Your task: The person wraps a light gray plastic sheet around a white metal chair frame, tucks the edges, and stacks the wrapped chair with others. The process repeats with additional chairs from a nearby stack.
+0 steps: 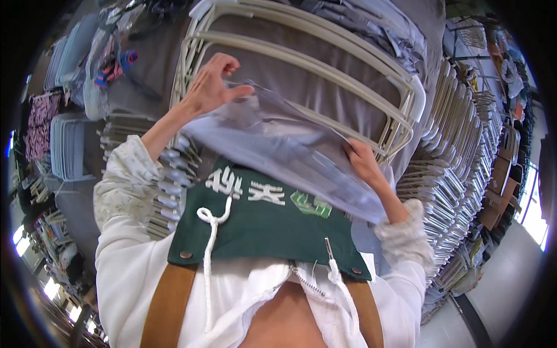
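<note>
Your left hand (212,87) pinches the clear plastic bag (278,151) at its far corner; your right hand (362,159) grips its near edge. The bag lies over the grey frame (301,52). Keep both edges taut.

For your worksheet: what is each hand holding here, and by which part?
Both hold one clear plastic bag: left hand pinches its top left corner, right hand grips its right edge.
</note>
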`<act>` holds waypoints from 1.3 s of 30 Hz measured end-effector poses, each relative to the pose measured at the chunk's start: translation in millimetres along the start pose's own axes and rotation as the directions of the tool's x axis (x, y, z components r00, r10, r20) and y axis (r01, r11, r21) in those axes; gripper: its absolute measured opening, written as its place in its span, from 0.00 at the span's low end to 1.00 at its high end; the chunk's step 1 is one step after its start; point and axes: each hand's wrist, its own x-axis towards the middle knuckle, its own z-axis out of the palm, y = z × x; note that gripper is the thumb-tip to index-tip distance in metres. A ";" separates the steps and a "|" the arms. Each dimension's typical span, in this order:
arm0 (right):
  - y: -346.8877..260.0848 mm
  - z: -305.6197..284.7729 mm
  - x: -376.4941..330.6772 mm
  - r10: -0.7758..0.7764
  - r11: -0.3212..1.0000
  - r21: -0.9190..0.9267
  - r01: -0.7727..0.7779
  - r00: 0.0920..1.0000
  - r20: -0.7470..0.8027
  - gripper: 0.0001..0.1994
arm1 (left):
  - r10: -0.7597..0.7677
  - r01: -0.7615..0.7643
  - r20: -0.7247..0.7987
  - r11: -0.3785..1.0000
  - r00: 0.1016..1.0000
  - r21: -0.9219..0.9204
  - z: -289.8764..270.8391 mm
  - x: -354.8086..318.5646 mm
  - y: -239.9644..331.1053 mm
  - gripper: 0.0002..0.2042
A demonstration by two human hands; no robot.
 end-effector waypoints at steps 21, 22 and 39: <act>-9.4 28.2 -56.5 -0.026 0.934 -0.322 0.152 0.932 0.362 0.14 | -0.018 -0.061 0.214 0.932 0.977 0.357 74.4 -138.3 -86.5 0.08; 10.6 27.3 -64.9 -0.080 0.924 -0.326 0.198 0.936 0.343 0.14 | -0.152 0.111 0.131 0.954 0.980 0.278 55.3 -130.4 -82.4 0.05; -13.2 14.6 -103.5 -0.115 0.974 0.163 0.156 0.965 -0.237 0.17 | 0.101 -0.163 0.538 0.984 0.837 0.068 47.4 -97.1 -135.9 0.15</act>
